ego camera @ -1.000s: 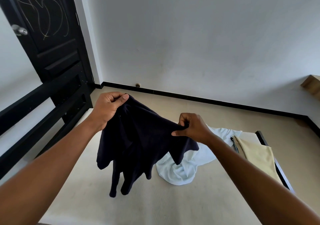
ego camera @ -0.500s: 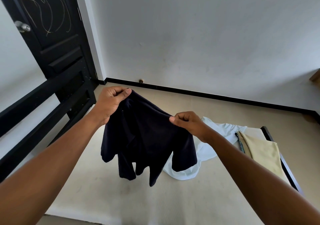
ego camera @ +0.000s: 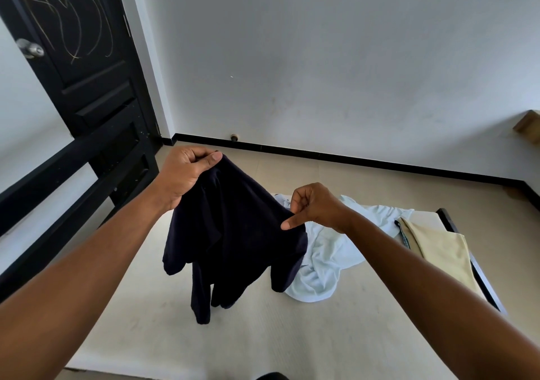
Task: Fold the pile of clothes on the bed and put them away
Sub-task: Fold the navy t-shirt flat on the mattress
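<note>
The dark navy garment (ego camera: 233,239) hangs in the air above the bed (ego camera: 263,338), stretched between both hands, its lower ends dangling clear of the mattress. The left hand (ego camera: 187,175) grips one upper corner, fingers curled tight and the thumb pressed over the cloth. The right hand (ego camera: 317,207) pinches the other upper edge between thumb and curled fingers (lower than the left, so the top edge slopes). Behind it a pale blue garment (ego camera: 330,265) lies crumpled on the mattress, with a folded beige cloth (ego camera: 438,251) beside it near the black bed frame (ego camera: 479,277). Beyond are a tiled floor (ego camera: 350,181), a white wall (ego camera: 321,58) and a black door (ego camera: 81,67) with scribbles.
</note>
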Available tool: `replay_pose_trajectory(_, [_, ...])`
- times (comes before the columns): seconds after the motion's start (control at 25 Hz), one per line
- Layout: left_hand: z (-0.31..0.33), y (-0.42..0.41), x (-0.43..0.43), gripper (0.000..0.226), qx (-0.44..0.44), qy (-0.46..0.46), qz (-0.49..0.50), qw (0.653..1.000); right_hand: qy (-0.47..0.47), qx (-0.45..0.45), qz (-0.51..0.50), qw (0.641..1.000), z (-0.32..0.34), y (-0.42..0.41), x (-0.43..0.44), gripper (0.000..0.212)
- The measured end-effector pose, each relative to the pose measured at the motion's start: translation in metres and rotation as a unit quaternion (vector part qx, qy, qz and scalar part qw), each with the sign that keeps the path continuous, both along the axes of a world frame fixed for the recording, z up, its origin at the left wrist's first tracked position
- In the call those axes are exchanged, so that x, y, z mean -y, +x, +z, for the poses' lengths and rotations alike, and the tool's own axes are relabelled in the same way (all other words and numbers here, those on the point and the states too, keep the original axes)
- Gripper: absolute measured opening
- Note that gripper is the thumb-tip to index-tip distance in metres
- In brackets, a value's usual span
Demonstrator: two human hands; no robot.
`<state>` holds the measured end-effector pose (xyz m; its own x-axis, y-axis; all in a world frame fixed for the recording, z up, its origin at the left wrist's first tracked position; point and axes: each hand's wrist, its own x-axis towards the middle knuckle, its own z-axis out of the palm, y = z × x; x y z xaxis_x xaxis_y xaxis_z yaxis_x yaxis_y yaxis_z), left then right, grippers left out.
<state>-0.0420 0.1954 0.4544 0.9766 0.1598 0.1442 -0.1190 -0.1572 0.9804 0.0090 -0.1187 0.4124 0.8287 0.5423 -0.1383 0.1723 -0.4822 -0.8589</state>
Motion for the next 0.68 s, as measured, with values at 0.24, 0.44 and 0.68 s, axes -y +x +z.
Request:
replay_pose_trajectory(0.24, [0.003,-0.003,-0.017,0.021,-0.002,-0.031,-0.003,1.000,0.110,-0.018,-0.051,0.992,0.018,0.013,0.010,0.017])
replay_pose_trajectory(0.44, [0.002,-0.004,-0.014,0.020,0.001,-0.025,-0.007,1.000,0.062,0.058,-0.027,0.996,0.026,0.013,0.004,0.013])
replay_pose_trajectory(0.68, [0.006,0.001,-0.024,0.020,0.006,-0.010,-0.019,1.000,-0.078,0.157,0.022,0.984,0.027,0.016,0.019,0.010])
